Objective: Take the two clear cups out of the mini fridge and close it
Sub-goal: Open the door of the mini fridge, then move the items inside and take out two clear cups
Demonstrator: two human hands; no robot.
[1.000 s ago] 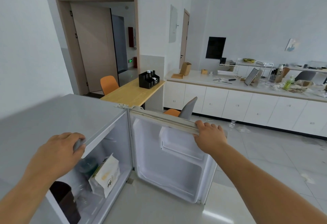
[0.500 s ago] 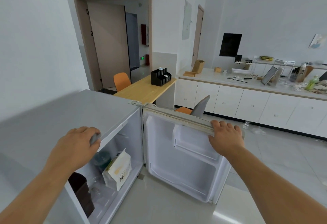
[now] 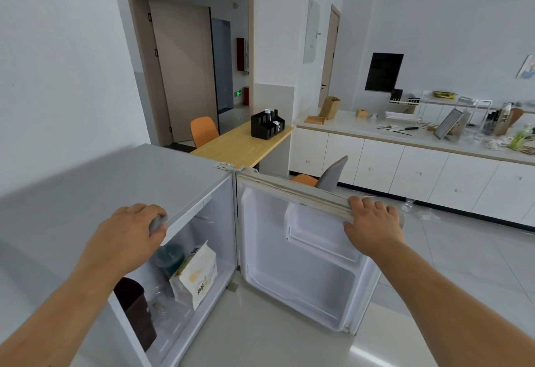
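Observation:
The grey mini fridge (image 3: 121,184) stands open below me, its white door (image 3: 301,253) swung out to the right. My left hand (image 3: 130,236) grips the front top edge of the fridge body. My right hand (image 3: 373,224) holds the top edge of the open door. Inside the fridge, a clear cup (image 3: 160,298) stands low between a dark brown container (image 3: 136,305) and a white paper bag (image 3: 197,275). A dark green lidded cup (image 3: 169,258) sits behind the bag. Only one clear cup can be made out.
A wooden table (image 3: 243,143) with a black organizer (image 3: 266,126) and orange chair (image 3: 202,132) stands behind the fridge. A grey and orange chair (image 3: 327,177) sits just past the door. White cabinets with a cluttered counter (image 3: 405,137) run along the right.
The view has swung a little to the left and lower. Both hands keep the same holds on the fridge top and the door.

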